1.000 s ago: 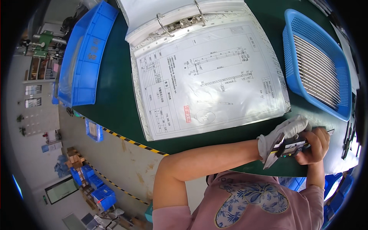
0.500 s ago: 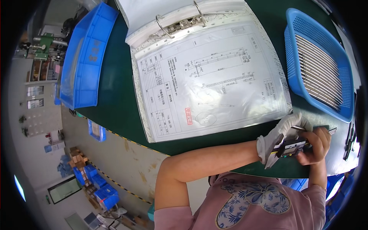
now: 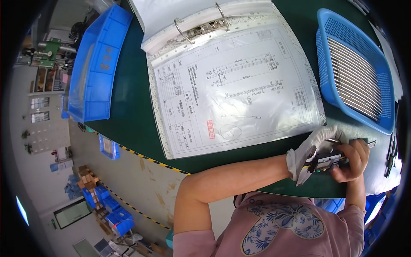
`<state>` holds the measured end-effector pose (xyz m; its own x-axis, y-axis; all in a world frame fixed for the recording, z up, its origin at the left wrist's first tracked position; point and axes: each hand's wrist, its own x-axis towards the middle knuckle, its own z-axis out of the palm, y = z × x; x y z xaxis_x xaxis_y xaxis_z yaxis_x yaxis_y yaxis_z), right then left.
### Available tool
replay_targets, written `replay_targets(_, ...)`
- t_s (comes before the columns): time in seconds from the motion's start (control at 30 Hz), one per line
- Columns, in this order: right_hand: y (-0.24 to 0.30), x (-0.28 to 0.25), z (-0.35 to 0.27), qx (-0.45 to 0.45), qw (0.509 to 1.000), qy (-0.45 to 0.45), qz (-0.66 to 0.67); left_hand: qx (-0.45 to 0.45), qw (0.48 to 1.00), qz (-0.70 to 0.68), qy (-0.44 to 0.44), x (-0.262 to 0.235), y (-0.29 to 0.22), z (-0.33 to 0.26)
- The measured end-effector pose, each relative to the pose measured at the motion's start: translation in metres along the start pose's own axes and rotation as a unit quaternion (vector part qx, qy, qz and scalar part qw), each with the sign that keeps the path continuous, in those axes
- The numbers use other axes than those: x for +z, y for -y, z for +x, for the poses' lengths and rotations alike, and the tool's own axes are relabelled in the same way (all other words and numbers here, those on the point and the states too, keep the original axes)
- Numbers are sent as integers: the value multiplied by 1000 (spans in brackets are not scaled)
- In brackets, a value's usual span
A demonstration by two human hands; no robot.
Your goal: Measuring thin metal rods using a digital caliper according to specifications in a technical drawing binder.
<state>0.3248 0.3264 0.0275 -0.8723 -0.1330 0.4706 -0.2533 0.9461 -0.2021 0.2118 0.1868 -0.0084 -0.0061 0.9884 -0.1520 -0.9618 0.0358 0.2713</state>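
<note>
Calipers (image 3: 326, 162), the digital kind with a dark display block and a pale metal beam, sit between my two hands just above the near edge of the green tabletop (image 3: 128, 115), close to my chest, where I can read the display looking straight down. My left hand (image 3: 309, 150), in a white glove, wraps the jaw end and steadies it; my bare right hand (image 3: 353, 157) is clamped round the display body from the other side, thumb on top, so both hands are together on the one tool. A thin metal rod (image 3: 334, 140) seems to lie across the jaws under my gloved fingers, though it is too slim here to be sure how it is caught. The beam's tip pokes out past my right knuckles. Just beyond my hands lies an open ring binder (image 3: 201, 25), its top page a technical drawing in a clear plastic sleeve (image 3: 239, 94), turned toward me for easy reference. To the right stands a blue mesh basket (image 3: 325, 55) holding a row of thin metal rods (image 3: 355, 81) laid side by side, within reach of my right hand. Farther off on the left, a blue plastic crate (image 3: 100, 64) rests at the tabletop's edge.
</note>
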Motion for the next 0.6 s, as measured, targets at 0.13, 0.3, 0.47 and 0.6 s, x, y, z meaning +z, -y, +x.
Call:
replay_targets(0.13, 1, 0, 2, -2, 1000, 1, 6, -11, 1000, -11, -3, -2, 1, 1)
replay_targets(0.3, 0, 0, 2, -1, 1000, 3, 9, -30, 998, -58, 0, -2, 0, 0)
replay_targets(0.47, 0, -1, 3, -7, 1000, 2, 11, -4, 1000, -27, 3, -1, 2, 0)
replay_targets(0.6, -1, 0, 2, -7, 1000, 1, 11, -5, 1000, -11, 0, 0, -1, -1)
